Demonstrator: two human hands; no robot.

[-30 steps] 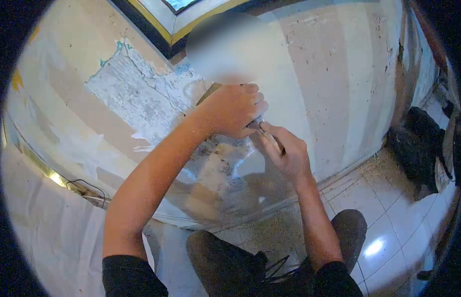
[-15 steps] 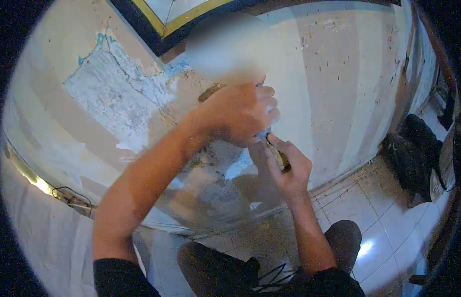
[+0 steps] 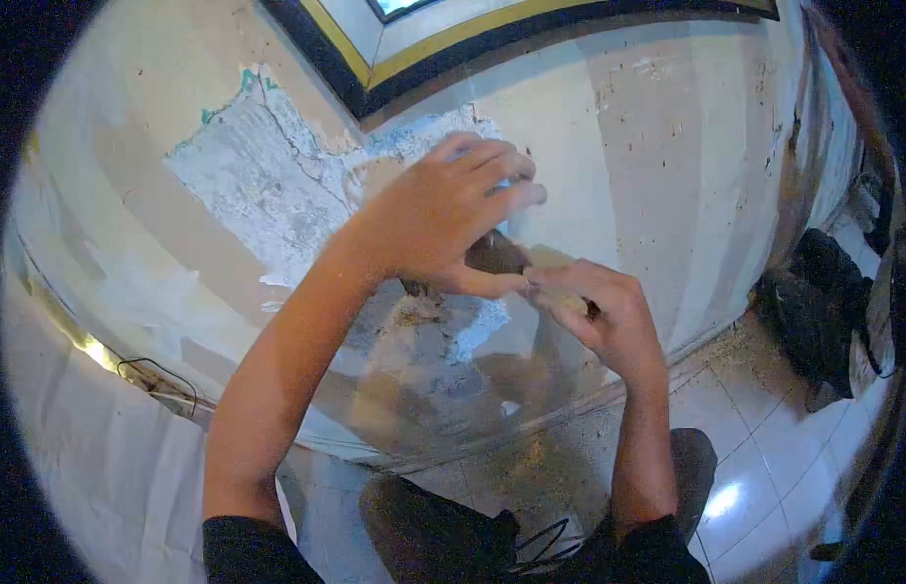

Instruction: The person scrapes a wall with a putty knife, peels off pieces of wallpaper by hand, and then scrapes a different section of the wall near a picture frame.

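My right hand (image 3: 609,304) is closed around the pale yellowish handle of a scraper (image 3: 570,304), close in front of the wall (image 3: 657,195). The scraper's dark flat end shows between my two hands. Up and to the left, my left hand (image 3: 458,214) is open, its fingers spread and slightly blurred, its thumb tip right beside my right fingertips. Around and behind the left hand, the wall's paint is stripped to a rough whitish patch (image 3: 268,161), with grey, crumbly plaster (image 3: 404,331) lower down.
A black and gold frame (image 3: 365,83) is on the wall above my hands. Dark bags (image 3: 813,302) lie on the tiled floor (image 3: 755,457) at right, near crumbs along the wall's foot. A pale sheet (image 3: 103,457) and a thin cable (image 3: 161,370) are at left.
My left hand has opened, its fingers now spreading upward away from the scraper. My right hand has shifted slightly right with the scraper. The view has tilted up, showing more of the frame.
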